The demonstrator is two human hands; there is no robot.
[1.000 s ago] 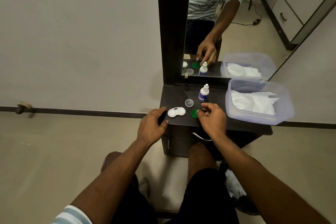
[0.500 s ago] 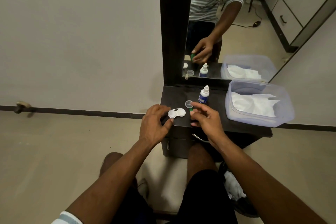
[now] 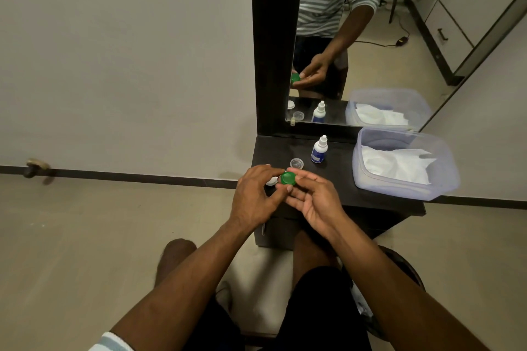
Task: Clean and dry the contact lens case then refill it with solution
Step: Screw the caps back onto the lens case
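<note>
A dark table [image 3: 336,194] stands against a mirror. On it rest a white dropper bottle [image 3: 318,150], upright near the back, a small clear cap [image 3: 296,163] just left of it, and a clear tub [image 3: 399,188] holding white tissue on the right. A white case [image 3: 271,180] shows partly under the hands.

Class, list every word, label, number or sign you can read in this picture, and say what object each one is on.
Nothing here can be read.
Solution bottle: it has a blue label, but any print is too small and blurred to read.
Green cap: no marking visible.
Clear cap on the dark table: no text visible.
Plastic tub: no label visible.
</note>
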